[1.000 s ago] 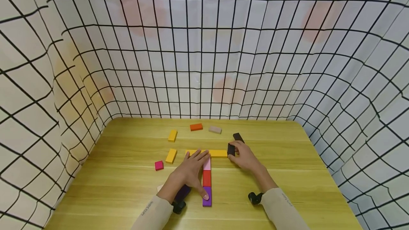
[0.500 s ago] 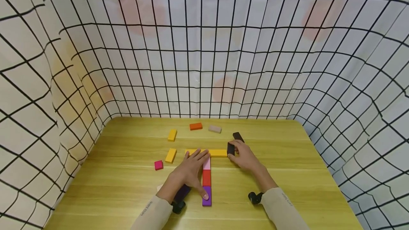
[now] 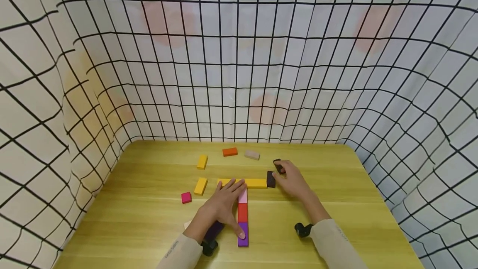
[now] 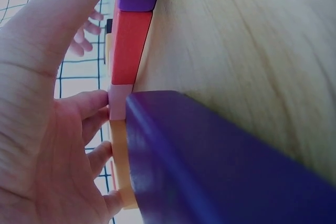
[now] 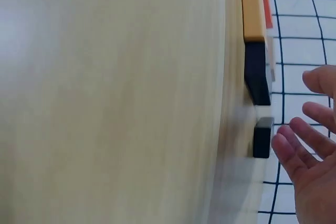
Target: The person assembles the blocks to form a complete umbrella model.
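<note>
My left hand [image 3: 222, 206] lies with spread fingers across a T of blocks in the head view, fingertips on the yellow row [image 3: 257, 183] and pink block [image 3: 243, 196], thumb on the purple block [image 3: 243, 242]. Between pink and purple is a red block [image 3: 242, 212]. A black block [image 3: 270, 179] stands against the yellow row's right end. Just beyond it, my right hand [image 3: 295, 179] reaches over a second black block [image 3: 277, 163]. In the right wrist view its fingers are parted beside that loose black block [image 5: 261, 140], holding nothing.
Two yellow blocks [image 3: 202, 162] and a small crimson block [image 3: 186, 197] lie to the left. An orange block [image 3: 230, 152] and a greyish block [image 3: 252, 155] lie at the back. A dark purple block [image 4: 226, 166] sits under my left wrist. Black wire mesh surrounds the table [image 3: 149, 219].
My right hand has let go of the black block at the yellow row's end and moved slightly back and right to the other black block. The left hand has stayed in place.
</note>
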Available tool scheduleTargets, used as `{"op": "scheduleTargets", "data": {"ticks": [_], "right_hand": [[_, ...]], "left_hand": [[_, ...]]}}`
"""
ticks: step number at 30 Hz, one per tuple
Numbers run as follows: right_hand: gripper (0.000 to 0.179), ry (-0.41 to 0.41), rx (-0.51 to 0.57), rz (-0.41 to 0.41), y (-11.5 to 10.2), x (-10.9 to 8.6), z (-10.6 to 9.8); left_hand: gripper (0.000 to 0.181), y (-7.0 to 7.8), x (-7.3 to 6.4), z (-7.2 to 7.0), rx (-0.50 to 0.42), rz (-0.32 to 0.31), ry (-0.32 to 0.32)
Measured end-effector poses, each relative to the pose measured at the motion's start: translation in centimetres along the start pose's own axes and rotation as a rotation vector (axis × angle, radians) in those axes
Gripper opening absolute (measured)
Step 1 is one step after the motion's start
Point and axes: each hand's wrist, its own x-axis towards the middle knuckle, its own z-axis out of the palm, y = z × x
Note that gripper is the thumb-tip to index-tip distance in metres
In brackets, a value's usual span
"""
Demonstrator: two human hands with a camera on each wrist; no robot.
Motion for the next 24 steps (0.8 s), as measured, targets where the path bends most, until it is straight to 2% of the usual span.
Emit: {"op": "scheduleTargets", "data": {"ticks": [6, 17, 24], "right_hand": [[0.049, 0.039, -0.037, 0.041, 1.1, 0.8, -0.6], [0.047, -0.027, -0.083, 0.079, 2.3, 1.8, -0.5], [0.046, 0.003, -0.077, 0.104, 2.4, 1.8, -0.1]], "left_hand": [[0.152, 0.0, 0.0, 0.1, 0.011, 0.004, 0.006], [0.151, 0.0, -0.2, -0.1, 0.001, -0.005, -0.002], [0.151, 0.0, -0.2, 0.2, -0.006, 0.001, 0.007]]}}
